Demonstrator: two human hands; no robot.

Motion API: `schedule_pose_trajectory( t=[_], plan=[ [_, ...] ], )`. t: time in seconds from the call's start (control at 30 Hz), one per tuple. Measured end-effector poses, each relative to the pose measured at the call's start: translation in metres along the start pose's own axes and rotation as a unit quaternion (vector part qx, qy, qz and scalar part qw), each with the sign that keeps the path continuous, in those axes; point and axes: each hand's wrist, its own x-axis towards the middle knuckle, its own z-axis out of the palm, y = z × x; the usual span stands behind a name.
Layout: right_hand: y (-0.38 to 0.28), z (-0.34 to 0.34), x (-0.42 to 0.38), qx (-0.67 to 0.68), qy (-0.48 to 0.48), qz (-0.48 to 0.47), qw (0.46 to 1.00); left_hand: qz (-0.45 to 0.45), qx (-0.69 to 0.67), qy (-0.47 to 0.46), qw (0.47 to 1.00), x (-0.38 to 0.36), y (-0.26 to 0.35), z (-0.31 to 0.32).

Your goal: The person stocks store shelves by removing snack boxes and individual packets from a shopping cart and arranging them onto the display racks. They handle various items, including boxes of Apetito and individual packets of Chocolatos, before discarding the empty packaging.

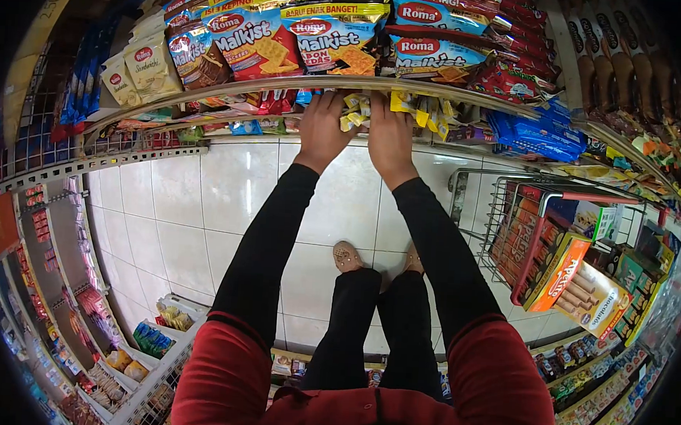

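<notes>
My left hand (327,132) and my right hand (391,140) reach side by side into the shelf level below the top one. A bunch of small yellow packets (355,112) lies between them, touching both hands. Each hand appears closed against this bunch, though the shelf lip above hides the fingertips. More yellow packets (430,113) hang over the edge just right of my right hand. Directly above my hands, Roma Malkist cracker bags (334,39) stand in rows on the top shelf.
A wire shopping basket or cart (501,229) at the right holds boxes, including an orange Apetito box (564,282). Blue packets (537,134) stick out from the shelf on the right. Snack racks (53,251) line the left. White floor tiles (242,184) lie below.
</notes>
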Motion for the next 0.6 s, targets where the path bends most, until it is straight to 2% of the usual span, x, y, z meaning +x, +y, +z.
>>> schedule_pose_trajectory(
  t=[0.03, 0.07, 0.13, 0.2, 0.27, 0.33, 0.43, 0.5, 0.53, 0.6],
  plan=[
    [0.000, -0.002, -0.006, -0.006, 0.060, -0.021, 0.998, 0.011, -0.057, 0.038, 0.998, 0.001, 0.005, 0.000],
    [0.002, -0.003, -0.012, -0.006, 0.059, -0.021, 0.998, 0.021, -0.114, 0.075, 0.990, 0.001, 0.011, 0.001],
    [0.006, 0.000, -0.023, 0.011, 0.082, 0.009, 0.997, 0.009, -0.149, 0.058, 0.987, 0.002, 0.015, 0.002],
    [0.010, 0.005, -0.029, 0.009, 0.107, 0.027, 0.994, 0.049, -0.186, 0.041, 0.981, 0.010, 0.015, 0.005],
    [0.014, 0.016, -0.033, 0.009, 0.133, 0.047, 0.990, 0.067, -0.187, 0.033, 0.980, 0.013, 0.010, 0.011],
    [0.017, 0.025, -0.029, 0.077, 0.130, 0.069, 0.986, 0.087, -0.187, 0.024, 0.978, 0.017, 0.005, 0.017],
    [0.020, 0.027, -0.017, 0.073, 0.143, 0.057, 0.985, 0.089, -0.169, 0.032, 0.981, 0.025, 0.000, 0.024],
    [0.020, 0.026, -0.011, 0.078, 0.166, 0.046, 0.982, 0.042, -0.092, -0.064, 0.993, 0.032, -0.002, 0.024],
    [0.021, 0.030, -0.009, 0.078, 0.165, 0.047, 0.982, 0.043, -0.092, -0.066, 0.993, 0.034, -0.002, 0.027],
    [0.024, 0.036, -0.006, 0.073, 0.173, 0.048, 0.981, 0.094, -0.050, -0.001, 0.994, 0.039, -0.003, 0.031]
  ],
)
